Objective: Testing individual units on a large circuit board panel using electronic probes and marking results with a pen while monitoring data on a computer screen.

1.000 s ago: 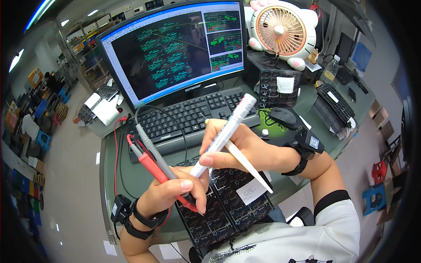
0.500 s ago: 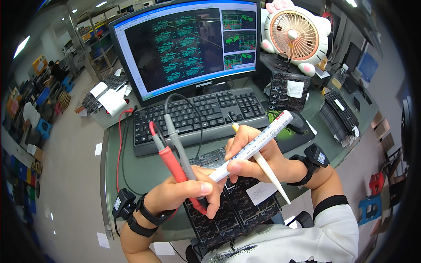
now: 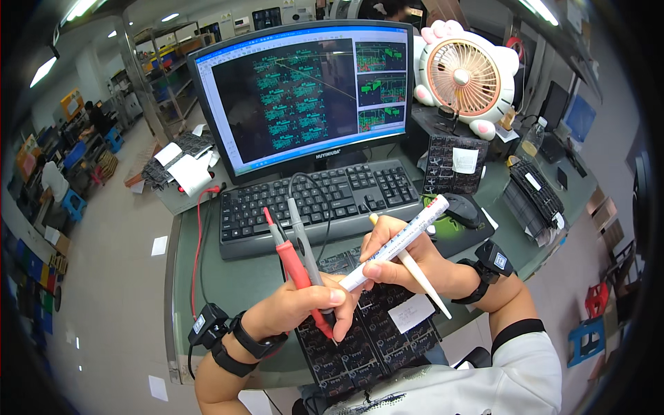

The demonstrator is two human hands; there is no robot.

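My left hand (image 3: pixel 312 302) is closed around two test probes, a red probe (image 3: pixel 295 266) and a grey probe (image 3: pixel 301 238), their thin tips pointing down. In my right hand (image 3: pixel 418 266) are a white marker pen (image 3: pixel 400 241), slanting down to the left, and a tapered off-white stick (image 3: pixel 425 282) tucked between the fingers. The marker's lower end meets the fingers of my left hand; whether they grip it is hidden. Below both hands lie dark panels of circuit boards (image 3: pixel 353 356) bearing a white paper label (image 3: pixel 412 312).
Behind the hands are a black keyboard (image 3: pixel 332 197) and a monitor (image 3: pixel 290 97) with a circuit layout. A mouse (image 3: pixel 461 211), a board stack (image 3: pixel 532 197) and a cat-shaped fan (image 3: pixel 463 76) stand to the right. The red probe lead (image 3: pixel 198 252) runs along the table's left side.
The view has tilted up a little, so the desk and monitor sit lower in the picture. Both hands keep their hold on the probes, marker and stick, with little other movement.
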